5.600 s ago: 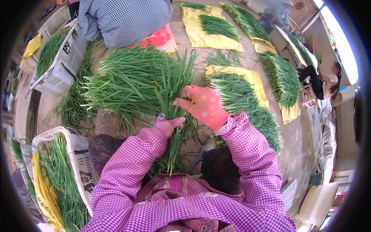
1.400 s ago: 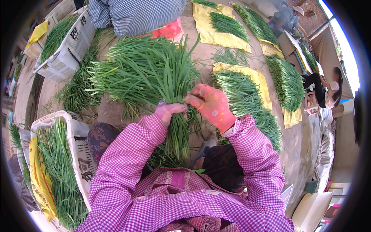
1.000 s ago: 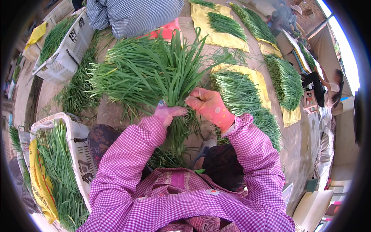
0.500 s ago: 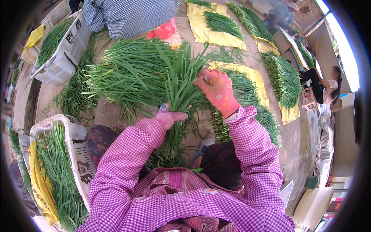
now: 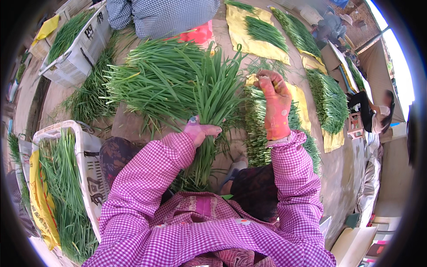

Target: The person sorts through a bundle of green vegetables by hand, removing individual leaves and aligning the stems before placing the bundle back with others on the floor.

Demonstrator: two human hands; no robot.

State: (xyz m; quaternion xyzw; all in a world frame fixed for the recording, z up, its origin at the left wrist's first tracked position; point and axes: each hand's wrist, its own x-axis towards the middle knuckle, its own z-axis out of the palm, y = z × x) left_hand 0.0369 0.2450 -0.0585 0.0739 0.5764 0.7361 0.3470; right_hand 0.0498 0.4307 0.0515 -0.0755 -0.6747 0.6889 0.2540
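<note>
My left hand [image 5: 199,132], in a pink glove, is wrapped round the middle of an upright bunch of garlic chives [image 5: 218,91]. The leaves fan out above the fist and the stems hang below it. My right hand [image 5: 276,107], in an orange-pink dotted glove, is raised to the right of the bunch, apart from it. Its fingers are pinched together; whether anything is in them cannot be made out. Behind the bunch lies a big loose heap of chives [image 5: 151,75]. Beneath my right hand is a neat row of chives [image 5: 258,124] on yellow sacking [image 5: 300,104].
At the left stand white crates of chives, one near [image 5: 82,167] and one farther off [image 5: 73,66]. A person in a checked garment [image 5: 173,18] is close ahead. More chives [image 5: 329,98] lie on sacking at the right, with a seated person [image 5: 382,109] beyond.
My right hand has moved right, away from the bunch's leaves, and turned with its fingers upward. My left hand still grips the bunch. The view has shifted slightly.
</note>
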